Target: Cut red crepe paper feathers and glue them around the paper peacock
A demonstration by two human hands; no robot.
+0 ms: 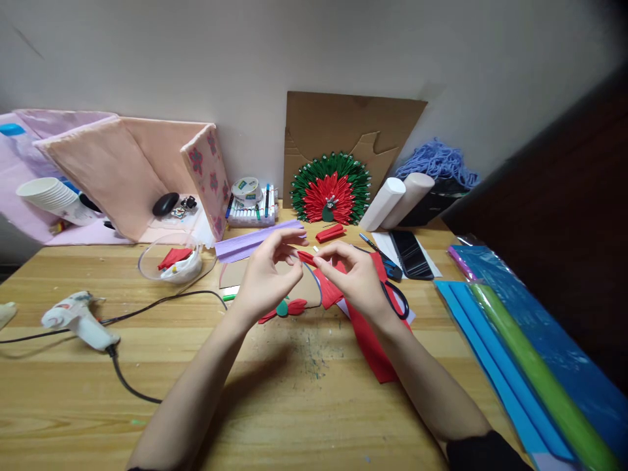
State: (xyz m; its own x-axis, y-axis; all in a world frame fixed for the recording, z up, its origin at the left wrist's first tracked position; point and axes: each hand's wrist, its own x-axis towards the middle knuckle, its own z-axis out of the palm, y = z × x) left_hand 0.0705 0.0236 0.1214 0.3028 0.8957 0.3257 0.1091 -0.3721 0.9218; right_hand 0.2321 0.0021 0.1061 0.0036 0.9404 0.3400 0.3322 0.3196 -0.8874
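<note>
A small red crepe paper petal is stretched between my two hands above the table. My right hand pinches its right end between thumb and fingers. At the other end, the thumb and a finger of my left hand close on the tip, with the upper fingers lifted. Beneath them lies a cut piece of cardboard, and a red paper flower with a green centre rests at its lower edge. Red crepe paper and black-handled scissors lie by my right forearm, partly hidden.
A white hot glue gun with its black cord lies at left, near a clear bowl. Behind stand a fabric-covered stand, markers and a red-green peacock-like craft against cardboard. Wrapped paper rolls line the right side.
</note>
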